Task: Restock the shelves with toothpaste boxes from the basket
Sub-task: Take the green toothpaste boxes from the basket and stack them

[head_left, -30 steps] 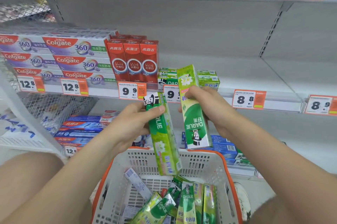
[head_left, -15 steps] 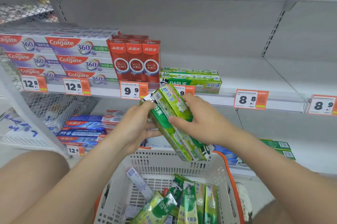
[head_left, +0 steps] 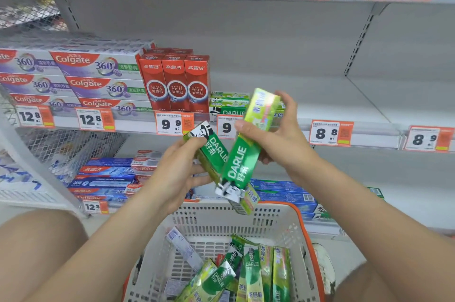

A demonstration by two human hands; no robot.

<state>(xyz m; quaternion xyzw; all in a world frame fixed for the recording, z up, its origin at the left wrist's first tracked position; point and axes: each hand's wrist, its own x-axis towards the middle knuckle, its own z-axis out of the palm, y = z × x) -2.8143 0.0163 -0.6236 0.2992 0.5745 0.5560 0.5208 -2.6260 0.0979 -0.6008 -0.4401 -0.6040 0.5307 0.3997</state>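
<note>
Grey metal store shelves [head_left: 327, 97] fill the background, with a low stack of green Darlie toothpaste boxes [head_left: 227, 104] just right of upright red cartons [head_left: 176, 82]. Nearer, the left hand [head_left: 177, 173] grips one green Darlie box [head_left: 211, 151] and the right hand [head_left: 278, 139] grips a second green box [head_left: 246, 156]. The two boxes cross and touch above a white plastic basket with an orange rim [head_left: 209, 223], in which more green boxes [head_left: 253, 274] lie.
</note>
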